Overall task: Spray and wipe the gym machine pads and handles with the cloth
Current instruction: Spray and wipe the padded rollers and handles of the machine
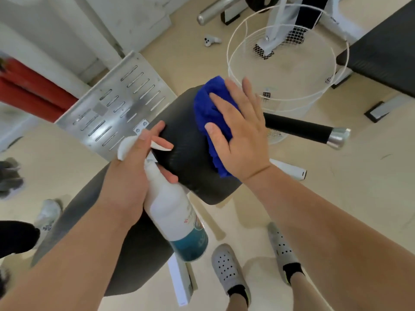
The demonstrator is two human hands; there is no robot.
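Note:
A black cylindrical roller pad (pixel 186 153) of the gym machine sits in the middle of the view. My right hand (pixel 240 133) lies flat on a bunched blue cloth (pixel 206 108) and presses it onto the pad's top right. My left hand (pixel 134 176) grips the neck of a white spray bottle (pixel 175 212) with a teal label, fingers on the trigger, nozzle close to the pad's left side. A black foam handle (pixel 298 127) with a chrome end cap sticks out to the right. A larger black seat pad (pixel 89 221) lies below my left forearm.
A perforated metal footplate (pixel 116 104) stands behind the roller. A white wire basket (pixel 287 63) stands on the floor at the upper right, next to a black bench (pixel 386 48). Red pads (pixel 27 90) lie at the left. My shoes (pixel 229 270) are on the beige floor below.

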